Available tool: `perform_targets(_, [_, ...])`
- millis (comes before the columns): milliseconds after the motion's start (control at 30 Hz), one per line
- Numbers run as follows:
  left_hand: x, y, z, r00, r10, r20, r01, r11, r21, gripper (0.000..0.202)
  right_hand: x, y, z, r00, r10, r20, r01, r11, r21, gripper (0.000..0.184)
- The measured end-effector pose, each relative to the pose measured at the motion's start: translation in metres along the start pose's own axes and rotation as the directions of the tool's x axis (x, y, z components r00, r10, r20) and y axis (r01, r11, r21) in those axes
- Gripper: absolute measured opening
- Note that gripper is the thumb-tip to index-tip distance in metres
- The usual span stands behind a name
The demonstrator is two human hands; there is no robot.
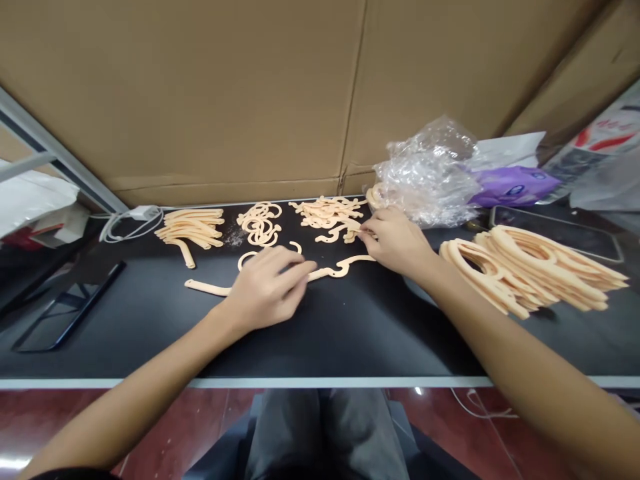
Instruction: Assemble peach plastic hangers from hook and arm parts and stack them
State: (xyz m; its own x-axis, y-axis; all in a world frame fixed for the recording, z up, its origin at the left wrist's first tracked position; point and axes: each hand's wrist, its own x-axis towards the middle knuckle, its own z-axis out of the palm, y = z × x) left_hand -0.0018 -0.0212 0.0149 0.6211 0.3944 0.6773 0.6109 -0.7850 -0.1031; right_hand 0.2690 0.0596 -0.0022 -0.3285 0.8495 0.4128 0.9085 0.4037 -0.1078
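Observation:
My left hand (267, 287) rests on the black table (350, 333), fingers curled and pressing on a long thin peach-coloured plastic strip (210, 288) that runs left to right beneath it. My right hand (395, 240) is closed in a pinch on a small peach hook-shaped piece (350, 230) at the edge of a pile of such pieces (327, 212). The strip's right end (345, 265) lies just below my right hand.
Piles of peach parts line the back: straight strips (193, 227), curved hooks (260, 223), and a big stack of ring-shaped pieces (530, 267) at right. A crumpled clear plastic bag (430, 173), a purple packet (510, 185), a white charger cable (127, 223) and cardboard walls (250, 93) surround them.

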Motion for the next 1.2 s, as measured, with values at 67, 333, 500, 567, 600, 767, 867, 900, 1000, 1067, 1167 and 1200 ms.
perform_targets(67, [-0.017,-0.003,-0.02,0.99,-0.106,-0.095,0.111,0.993,0.048,0.021,0.001,-0.002,-0.005,0.999,0.004,-0.036,-0.004,1.0,-0.005,0.031])
perform_targets(333, [-0.119,-0.018,-0.081,0.801,-0.574,0.169,0.508,0.802,0.315,0.045,0.001,-0.019,-0.023,0.99,0.042,-0.133,-0.01,0.972,0.235,0.026])
perform_targets(500, [-0.138,-0.017,-0.096,0.763,-0.6,0.239,0.554,0.798,0.237,0.034,0.0,-0.024,-0.02,1.0,0.011,-0.012,-0.006,0.933,0.359,0.018])
perform_targets(567, [-0.138,-0.014,-0.099,0.762,-0.621,0.184,0.576,0.78,0.245,0.027,-0.001,-0.025,-0.018,0.998,-0.036,0.051,0.012,0.915,0.403,0.019])
perform_targets(600, [-0.138,-0.012,-0.1,0.76,-0.629,0.163,0.585,0.772,0.249,0.025,-0.001,-0.026,-0.017,0.995,-0.064,0.081,0.024,0.907,0.421,0.019])
perform_targets(767, [-0.136,-0.006,-0.102,0.744,-0.65,0.152,0.617,0.757,0.215,0.021,-0.004,-0.031,-0.011,0.968,-0.165,0.189,0.06,0.883,0.466,0.017])
perform_targets(867, [-0.135,-0.001,-0.106,0.725,-0.674,0.146,0.651,0.738,0.176,0.018,-0.005,-0.031,-0.009,0.964,-0.17,0.206,0.054,0.879,0.473,0.019])
perform_targets(900, [-0.134,0.002,-0.108,0.709,-0.691,0.141,0.675,0.722,0.151,0.017,-0.005,-0.031,-0.009,0.963,-0.171,0.211,0.051,0.877,0.477,0.02])
perform_targets(1000, [-0.129,0.012,-0.114,0.622,-0.781,0.054,0.78,0.624,0.035,0.013,-0.006,-0.032,-0.009,0.958,-0.184,0.219,0.055,0.869,0.492,0.019])
perform_targets(1067, [-0.122,0.016,-0.117,0.524,-0.849,-0.063,0.846,0.528,-0.073,0.012,-0.007,-0.035,-0.01,0.956,-0.199,0.216,0.068,0.866,0.495,0.018])
perform_targets(1167, [-0.107,0.013,-0.115,0.382,-0.88,-0.281,0.822,0.463,-0.332,0.016,-0.008,-0.039,-0.011,0.954,-0.219,0.207,0.091,0.863,0.497,0.017])
perform_targets(1200, [-0.099,0.011,-0.114,0.337,-0.861,-0.382,0.741,0.493,-0.457,0.022,-0.009,-0.04,-0.011,0.953,-0.225,0.204,0.096,0.862,0.498,0.018])
